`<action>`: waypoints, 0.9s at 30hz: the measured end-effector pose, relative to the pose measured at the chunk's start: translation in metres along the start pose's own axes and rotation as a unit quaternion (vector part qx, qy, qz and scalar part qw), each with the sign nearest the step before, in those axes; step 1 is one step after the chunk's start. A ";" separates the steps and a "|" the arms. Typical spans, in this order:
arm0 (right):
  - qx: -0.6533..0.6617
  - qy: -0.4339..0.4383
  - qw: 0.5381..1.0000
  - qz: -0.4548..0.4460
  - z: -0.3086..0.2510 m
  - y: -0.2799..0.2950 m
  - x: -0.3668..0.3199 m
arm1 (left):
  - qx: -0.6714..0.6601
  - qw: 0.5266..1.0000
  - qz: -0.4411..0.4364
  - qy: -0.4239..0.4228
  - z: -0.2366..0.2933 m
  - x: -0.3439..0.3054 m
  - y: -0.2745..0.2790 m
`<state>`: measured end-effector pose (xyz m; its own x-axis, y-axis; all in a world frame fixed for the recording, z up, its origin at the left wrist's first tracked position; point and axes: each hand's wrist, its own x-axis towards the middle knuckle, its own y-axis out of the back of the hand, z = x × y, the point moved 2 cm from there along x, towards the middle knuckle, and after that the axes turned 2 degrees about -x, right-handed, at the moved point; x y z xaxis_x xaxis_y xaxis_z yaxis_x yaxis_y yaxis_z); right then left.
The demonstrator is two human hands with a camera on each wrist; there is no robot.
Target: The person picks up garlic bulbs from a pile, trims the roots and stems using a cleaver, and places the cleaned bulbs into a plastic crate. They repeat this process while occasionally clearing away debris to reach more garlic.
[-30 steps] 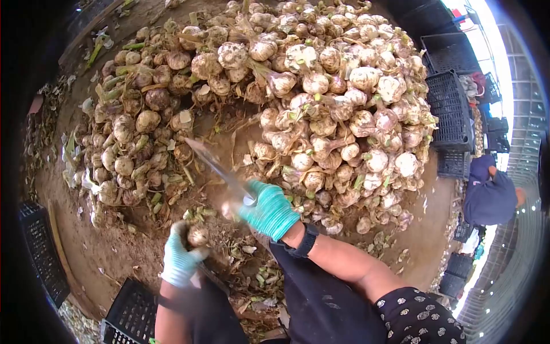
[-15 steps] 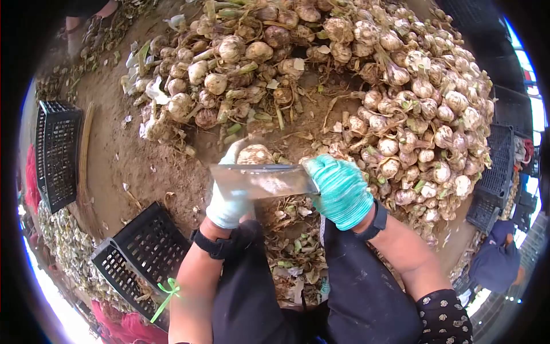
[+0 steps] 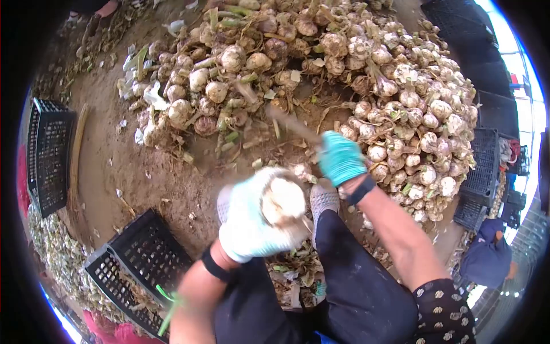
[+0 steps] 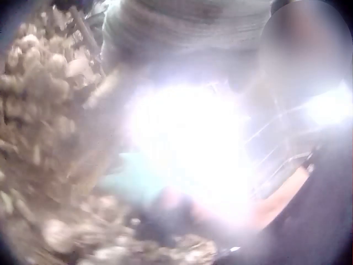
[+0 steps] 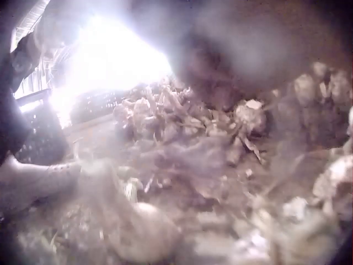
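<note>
My left hand (image 3: 246, 226), in a pale glove, grips a garlic bulb (image 3: 285, 200) with its pale face turned up. It is raised over my knees and blurred. Farther right and forward, my right hand (image 3: 342, 156), in a teal striped glove, holds a knife (image 3: 292, 123) by its handle. Its blade is smeared by motion and points up and left over the soil. A large pile of garlic bulbs (image 3: 412, 114) with stems lies ahead, curving round to the left. The left wrist view catches the teal glove (image 4: 132, 179) beside strong glare.
Black plastic crates stand at the lower left (image 3: 143, 241), far left (image 3: 51, 155) and right (image 3: 478, 157). Cut stems and leaf scraps (image 3: 298, 269) litter the ground between my legs. A person in dark clothes (image 3: 487, 255) bends at the far right.
The left hand has come up toward the head camera with the bulb. My right hand has swung the knife forward, away from the bulb it was crossing half a second ago.
</note>
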<state>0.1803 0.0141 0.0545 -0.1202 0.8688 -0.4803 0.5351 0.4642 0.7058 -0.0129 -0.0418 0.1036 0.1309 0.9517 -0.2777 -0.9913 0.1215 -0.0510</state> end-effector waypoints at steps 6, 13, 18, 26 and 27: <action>0.518 -0.100 0.845 -0.086 -0.010 0.013 -0.026 | -0.057 0.998 0.017 -0.019 -0.015 0.014 -0.008; 0.353 0.074 0.932 -0.044 -0.044 0.008 -0.038 | -0.033 0.992 0.081 0.089 -0.035 0.012 0.008; 0.235 0.109 0.966 0.009 -0.042 0.000 -0.032 | -0.219 0.963 0.044 0.151 -0.034 0.013 0.006; -0.082 0.013 0.996 -0.011 0.022 -0.012 0.006 | -0.197 0.979 0.015 0.053 -0.008 0.008 0.013; 0.050 -0.027 0.998 0.037 0.032 -0.009 0.000 | -0.197 0.979 0.038 0.031 -0.009 0.018 0.013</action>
<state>0.2021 0.0044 0.0311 -0.0330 0.8879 -0.4589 0.6220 0.3776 0.6859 -0.0235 -0.0260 0.0895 0.0702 0.9331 -0.3528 -0.9171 -0.0787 -0.3907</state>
